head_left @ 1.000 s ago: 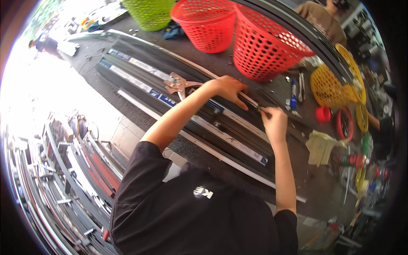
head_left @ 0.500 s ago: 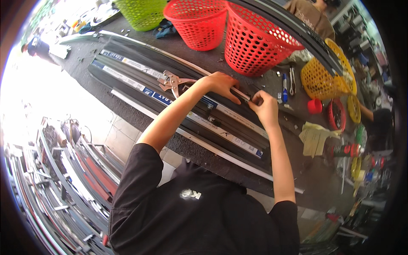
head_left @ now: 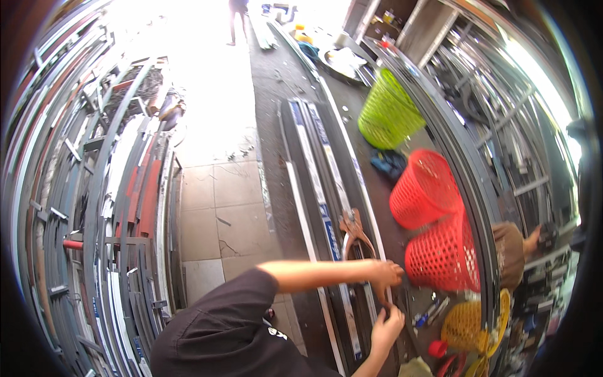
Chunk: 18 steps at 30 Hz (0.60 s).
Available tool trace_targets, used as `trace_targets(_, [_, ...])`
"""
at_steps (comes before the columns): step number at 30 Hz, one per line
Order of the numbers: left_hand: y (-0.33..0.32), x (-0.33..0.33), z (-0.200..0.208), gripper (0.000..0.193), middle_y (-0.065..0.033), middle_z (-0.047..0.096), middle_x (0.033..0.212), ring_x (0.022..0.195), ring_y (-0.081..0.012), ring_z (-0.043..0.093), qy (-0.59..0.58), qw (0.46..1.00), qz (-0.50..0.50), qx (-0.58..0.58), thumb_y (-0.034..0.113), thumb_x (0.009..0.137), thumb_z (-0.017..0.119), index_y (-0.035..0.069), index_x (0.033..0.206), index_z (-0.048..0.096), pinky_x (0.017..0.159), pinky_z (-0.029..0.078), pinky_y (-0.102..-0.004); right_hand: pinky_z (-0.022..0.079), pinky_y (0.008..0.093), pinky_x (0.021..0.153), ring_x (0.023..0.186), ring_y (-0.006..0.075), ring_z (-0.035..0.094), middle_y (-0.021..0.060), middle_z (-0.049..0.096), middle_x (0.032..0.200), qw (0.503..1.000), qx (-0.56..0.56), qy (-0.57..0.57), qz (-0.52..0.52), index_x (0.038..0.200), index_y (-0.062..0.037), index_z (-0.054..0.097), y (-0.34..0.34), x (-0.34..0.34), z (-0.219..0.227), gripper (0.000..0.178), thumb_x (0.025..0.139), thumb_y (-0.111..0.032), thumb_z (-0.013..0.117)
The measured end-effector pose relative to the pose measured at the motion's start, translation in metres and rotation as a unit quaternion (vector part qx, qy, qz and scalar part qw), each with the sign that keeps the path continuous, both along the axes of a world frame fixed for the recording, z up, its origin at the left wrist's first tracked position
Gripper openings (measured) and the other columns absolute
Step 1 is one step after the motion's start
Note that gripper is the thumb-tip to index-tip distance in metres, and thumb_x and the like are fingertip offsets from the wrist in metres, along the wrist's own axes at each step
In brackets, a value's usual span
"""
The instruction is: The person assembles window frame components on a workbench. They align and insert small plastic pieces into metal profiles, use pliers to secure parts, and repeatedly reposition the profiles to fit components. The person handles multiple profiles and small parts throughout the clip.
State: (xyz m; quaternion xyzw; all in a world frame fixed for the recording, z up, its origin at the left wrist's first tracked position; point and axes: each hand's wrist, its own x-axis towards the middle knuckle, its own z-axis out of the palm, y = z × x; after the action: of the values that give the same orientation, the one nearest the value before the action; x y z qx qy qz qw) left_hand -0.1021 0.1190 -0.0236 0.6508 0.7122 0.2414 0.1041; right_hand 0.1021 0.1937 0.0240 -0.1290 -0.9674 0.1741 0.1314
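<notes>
My left hand (head_left: 384, 274) is closed over a long pale strip (head_left: 362, 188) at the right side of a bundle of dark profiles. Just nearer, my right hand (head_left: 388, 323) has its fingertips pinched together by the strip; whatever is in the pinch is too small to make out. Locking pliers (head_left: 353, 227) lie across the bundle, just beyond my left forearm. Blue-and-white labelled film runs along the dark profiles (head_left: 312, 157).
Right of the bundle stand a green basket (head_left: 391, 113), two red baskets (head_left: 426, 191) and a yellow basket (head_left: 465, 325). A small red cup (head_left: 438, 347) and pens (head_left: 427, 314) lie nearby. Racks of long profiles (head_left: 113, 251) fill the left; another person (head_left: 507, 254) is at right.
The view has swung leftward, so the bundle now runs away from me and the left racks show more. Both hands stay together at the pale strip; the pliers remain on the bundle.
</notes>
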Motion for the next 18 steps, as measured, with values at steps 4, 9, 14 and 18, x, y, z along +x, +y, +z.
trace_targets(4, [-0.058, -0.007, 0.023, 0.055, -0.0202, 0.051, 0.130, 0.126, -0.0359, 0.044, -0.010, 0.987, 0.015, 0.161, 0.053, 0.081, 0.074, 0.004, 0.106, 0.070, 0.108, 0.034, -0.0487, 0.048, 0.0425, 0.083, 0.088, 0.0327, 0.061, 0.0172, 0.067, 0.095, 0.996, 0.017, 0.065, -0.059, 0.106, 0.0050, 0.068, -0.032, -0.021, 0.016, 0.019, 0.088, -0.003, 0.066])
trace_targets(9, [-0.219, -0.056, 0.056, 0.029, -0.0157, 0.052, 0.132, 0.129, -0.0359, 0.044, -0.085, 0.961, 0.043, 0.259, 0.029, 0.085, 0.076, 0.009, 0.105, 0.068, 0.110, 0.036, -0.0480, 0.050, 0.0370, 0.077, 0.085, 0.0237, 0.063, 0.0146, 0.069, 0.097, 0.983, -0.043, 0.146, -0.099, 0.111, 0.0051, 0.068, -0.105, -0.093, 0.033, 0.021, 0.097, -0.008, 0.060])
trace_targets(14, [-0.426, -0.109, 0.063, 0.023, -0.0098, 0.055, 0.130, 0.124, -0.0316, 0.049, -0.098, 0.958, 0.138, 0.230, 0.029, 0.093, 0.070, 0.014, 0.110, 0.064, 0.106, 0.040, -0.0456, 0.050, 0.0343, 0.070, 0.079, 0.0207, 0.065, 0.0127, 0.070, 0.088, 0.969, -0.159, 0.167, -0.088, 0.108, 0.0027, 0.070, -0.242, -0.227, 0.037, 0.019, 0.098, -0.012, 0.063])
trace_targets(18, [-0.541, -0.152, 0.060, 0.022, -0.0068, 0.057, 0.121, 0.115, -0.0273, 0.055, -0.139, 0.931, 0.235, 0.242, 0.029, 0.097, 0.067, 0.012, 0.111, 0.064, 0.100, 0.043, -0.0427, 0.052, 0.0362, 0.077, 0.087, 0.0256, 0.066, 0.0145, 0.068, 0.099, 0.981, -0.116, 0.147, 0.044, 0.107, 0.0027, 0.069, -0.355, -0.338, 0.044, 0.016, 0.095, -0.006, 0.063])
